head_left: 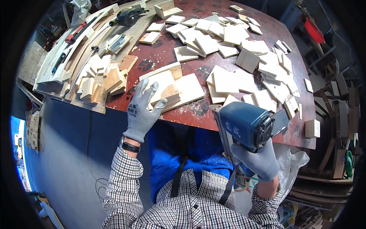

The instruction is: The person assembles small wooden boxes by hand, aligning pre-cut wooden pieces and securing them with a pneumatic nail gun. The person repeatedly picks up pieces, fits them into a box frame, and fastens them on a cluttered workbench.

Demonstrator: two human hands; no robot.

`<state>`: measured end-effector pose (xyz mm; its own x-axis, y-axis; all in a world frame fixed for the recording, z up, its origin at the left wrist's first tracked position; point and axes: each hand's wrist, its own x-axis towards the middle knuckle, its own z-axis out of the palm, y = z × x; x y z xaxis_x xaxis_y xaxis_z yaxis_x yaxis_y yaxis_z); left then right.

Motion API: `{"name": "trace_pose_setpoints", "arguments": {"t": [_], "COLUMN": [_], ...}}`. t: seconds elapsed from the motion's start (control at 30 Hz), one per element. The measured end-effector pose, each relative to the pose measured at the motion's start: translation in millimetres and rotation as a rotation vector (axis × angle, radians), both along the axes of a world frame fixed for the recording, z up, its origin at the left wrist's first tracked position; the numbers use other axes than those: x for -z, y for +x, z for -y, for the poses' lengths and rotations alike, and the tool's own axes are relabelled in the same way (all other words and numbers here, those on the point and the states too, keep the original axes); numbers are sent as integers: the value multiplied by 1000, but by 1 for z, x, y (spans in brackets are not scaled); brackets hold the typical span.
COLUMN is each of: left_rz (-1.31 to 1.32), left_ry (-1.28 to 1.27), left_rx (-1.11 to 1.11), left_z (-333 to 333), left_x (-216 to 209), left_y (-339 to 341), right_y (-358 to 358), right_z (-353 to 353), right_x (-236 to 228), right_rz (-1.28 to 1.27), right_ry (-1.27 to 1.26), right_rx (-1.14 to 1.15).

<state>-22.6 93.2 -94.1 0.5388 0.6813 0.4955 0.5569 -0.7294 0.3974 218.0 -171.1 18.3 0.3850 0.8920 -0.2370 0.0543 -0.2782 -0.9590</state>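
Note:
My left hand [142, 111], in a grey work glove, is at the table's front edge with fingers and thumb spread. It rests against the left side of a small wooden assembly [159, 83], made of pale boards with an upright strip behind. A short wood block [167, 94] lies near its thumb, and a flat board [189, 91] extends to the right. My right hand [260, 160], also gloved, is closed round the handle of a blue nail gun [244, 123]. The nail gun is raised over the table's front edge, apart from the assembly. The right fingers are partly hidden beneath it.
Many loose wooden squares [232, 34] cover the red table [198, 114] at centre and right. On the left stand a wooden bench [49, 78], stacked offcuts [90, 89] and a dark power tool [129, 16]. A wood block [312, 128] sits at the right corner.

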Motion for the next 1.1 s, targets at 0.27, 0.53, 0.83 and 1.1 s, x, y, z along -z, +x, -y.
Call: {"name": "trace_pose_setpoints", "arguments": {"t": [0.27, 0.53, 0.83, 1.1], "left_rz": [-317, -188, -209, -200], "left_ry": [-9, -127, -59, -67], "left_rx": [-38, 17, 92, 76], "left_z": [-21, -29, -35, -33], "left_x": [-26, -31, -30, -31], "left_y": [-2, 1, -4, -3], "right_y": [0, -3, 2, 2], "right_z": [1, 0, 4, -14], "right_x": [4, 0, 5, -5], "right_rz": [35, 1, -10, 74], "right_ry": [-6, -17, -2, 35], "right_rx": [-38, -14, -5, -47]}}
